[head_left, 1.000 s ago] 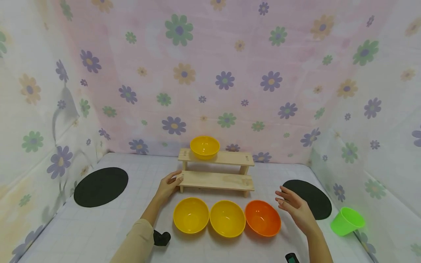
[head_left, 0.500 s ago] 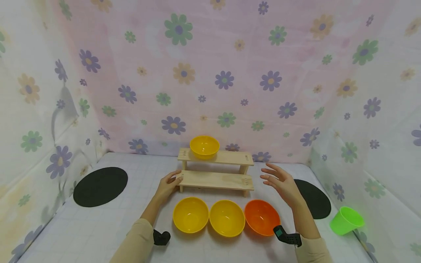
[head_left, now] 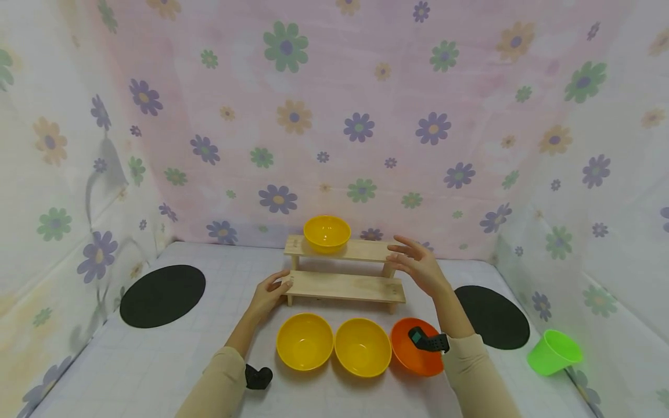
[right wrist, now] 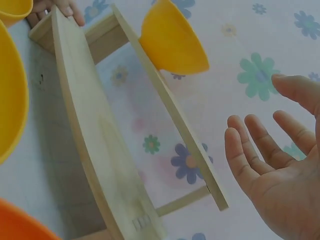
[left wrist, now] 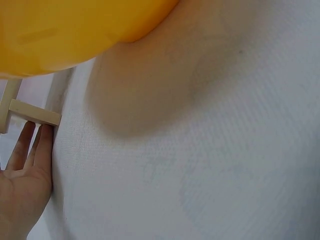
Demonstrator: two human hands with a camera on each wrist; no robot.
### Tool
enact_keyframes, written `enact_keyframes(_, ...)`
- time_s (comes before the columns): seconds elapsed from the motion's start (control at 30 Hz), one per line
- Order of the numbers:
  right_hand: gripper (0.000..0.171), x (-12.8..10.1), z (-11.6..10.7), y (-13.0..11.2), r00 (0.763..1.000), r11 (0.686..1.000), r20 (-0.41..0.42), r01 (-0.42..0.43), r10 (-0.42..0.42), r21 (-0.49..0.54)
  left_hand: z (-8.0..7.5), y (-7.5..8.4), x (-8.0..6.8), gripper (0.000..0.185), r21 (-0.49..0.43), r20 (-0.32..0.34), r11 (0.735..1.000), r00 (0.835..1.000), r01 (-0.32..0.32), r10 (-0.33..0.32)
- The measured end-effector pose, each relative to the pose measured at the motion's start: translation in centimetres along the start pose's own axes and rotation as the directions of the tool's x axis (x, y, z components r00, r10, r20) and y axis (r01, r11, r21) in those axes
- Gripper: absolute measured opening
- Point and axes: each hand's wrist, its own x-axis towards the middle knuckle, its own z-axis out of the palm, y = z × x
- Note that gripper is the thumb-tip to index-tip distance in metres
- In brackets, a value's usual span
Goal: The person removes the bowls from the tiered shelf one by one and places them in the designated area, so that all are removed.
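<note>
While my left hand (head_left: 268,295) rests fingers-straight on the shelf's (head_left: 345,285) left end, my right hand (head_left: 418,268), fingers spread, hovers seemingly just off its right end.

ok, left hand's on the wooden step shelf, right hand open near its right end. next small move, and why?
Probably bring the right hand onto the right end of the wooden shelf. The left hand already touches the lower step's left end, while the right hovers open, apart from the wood, holding nothing.
</note>
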Motion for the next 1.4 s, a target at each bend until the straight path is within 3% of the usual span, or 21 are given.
enact_keyframes(0.33,0.054,3.2,2.3,0.6,0.998,0.993,0.009,-0.06,0.059,0.104,0.0,0.1,0.1,0.049,-0.012,0.009,1.0,1.0,0.02,-0.02)
enact_keyframes(0.5,0.054,4.5,3.7,1.3,0.998,0.993,-0.003,-0.066,0.067,0.094,-0.2,0.0,0.4,0.048,-0.007,0.026,1.0,0.999,0.03,-0.029)
enact_keyframes(0.7,0.059,6.1,5.4,1.8,0.996,0.993,-0.042,-0.078,0.082,0.089,0.0,0.0,0.2,0.049,-0.005,-0.001,1.0,1.0,0.021,-0.022)
enact_keyframes(1.13,0.069,7.7,7.7,2.5,0.986,0.986,-0.051,-0.154,0.157,0.062,0.1,0.0,0.1,0.047,-0.015,-0.007,1.0,1.0,0.002,-0.002)
enact_keyframes(1.4,0.072,8.3,9.3,3.0,0.982,0.976,-0.074,-0.158,0.171,0.152,0.1,0.1,0.0,0.049,-0.023,-0.001,1.0,1.0,0.007,-0.007)
